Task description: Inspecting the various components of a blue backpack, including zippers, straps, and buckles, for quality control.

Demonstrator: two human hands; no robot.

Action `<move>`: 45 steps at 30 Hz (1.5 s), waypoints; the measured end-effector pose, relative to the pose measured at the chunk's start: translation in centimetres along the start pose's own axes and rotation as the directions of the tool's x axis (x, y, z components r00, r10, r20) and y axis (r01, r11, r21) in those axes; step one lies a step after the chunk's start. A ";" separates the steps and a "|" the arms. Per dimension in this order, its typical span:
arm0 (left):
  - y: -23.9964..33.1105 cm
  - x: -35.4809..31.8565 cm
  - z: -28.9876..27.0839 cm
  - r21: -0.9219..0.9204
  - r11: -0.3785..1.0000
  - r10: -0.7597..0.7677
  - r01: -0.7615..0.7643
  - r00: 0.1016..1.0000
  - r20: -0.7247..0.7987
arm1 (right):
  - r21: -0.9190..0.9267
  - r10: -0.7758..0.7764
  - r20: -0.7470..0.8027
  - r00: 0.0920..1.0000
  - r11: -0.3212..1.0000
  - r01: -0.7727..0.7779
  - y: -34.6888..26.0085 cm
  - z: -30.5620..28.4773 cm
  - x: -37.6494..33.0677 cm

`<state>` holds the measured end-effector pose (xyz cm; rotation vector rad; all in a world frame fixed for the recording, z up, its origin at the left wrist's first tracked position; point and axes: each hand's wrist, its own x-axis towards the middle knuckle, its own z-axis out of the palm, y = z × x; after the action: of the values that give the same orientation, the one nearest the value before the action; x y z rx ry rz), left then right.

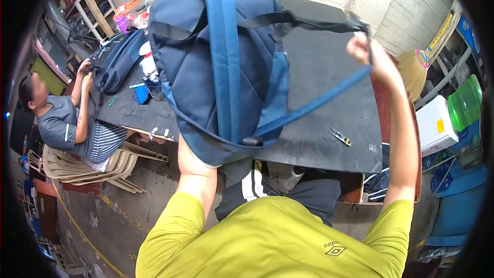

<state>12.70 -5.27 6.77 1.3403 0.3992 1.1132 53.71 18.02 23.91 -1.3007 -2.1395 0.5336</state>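
I hold a dark blue backpack [206,62] up in the air over the black worktable [329,98], its back panel and lighter blue straps facing me. My right hand [363,49] is raised at the upper right and grips the pulled-out end of one shoulder strap [319,98], which runs taut down to the pack's lower edge. My left hand is hidden behind the bottom of the pack; only the wrist [193,164] shows below it, so it seems to support the pack from underneath.
A small pair of snips [339,136] lies on the table near its front right. At the left another person [67,118] sits on stacked plastic chairs, handling a second blue backpack [116,59]. Bottles and small items crowd the table's far left. A broom and green jug stand right.
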 end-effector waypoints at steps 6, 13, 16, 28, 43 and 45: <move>-4.5 -1.1 -0.3 -0.054 0.998 -0.017 0.018 1.000 0.017 | 0.002 0.461 0.475 0.750 0.852 -0.524 0.0 13.6 -9.8; -9.2 -1.2 -2.5 -0.097 0.995 -0.027 0.033 0.998 0.059 | 0.485 0.256 0.753 0.606 0.408 -0.774 -3.6 25.3 -12.7; -11.7 -1.3 -3.5 -0.121 0.992 -0.013 0.022 0.997 0.074 | 0.642 0.322 0.639 0.698 0.277 -0.715 -6.5 27.7 -12.6; -19.6 2.9 -7.7 -0.161 0.981 0.135 -0.108 0.976 0.168 | 0.635 0.279 -0.443 0.852 0.769 0.078 -8.0 5.7 10.2; 22.3 0.6 -1.3 0.728 0.551 0.702 -0.409 0.698 -0.139 | -0.330 -0.477 -0.174 0.861 0.852 0.406 -18.7 8.3 14.8; 20.1 9.0 0.7 0.919 0.364 0.692 -0.153 0.705 -0.156 | -0.351 -0.473 -0.189 0.861 0.851 0.391 -20.7 9.4 10.6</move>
<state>9.34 -1.46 28.17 2.1110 1.2038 1.9261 29.97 17.84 32.07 -0.9125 -2.2362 -0.1609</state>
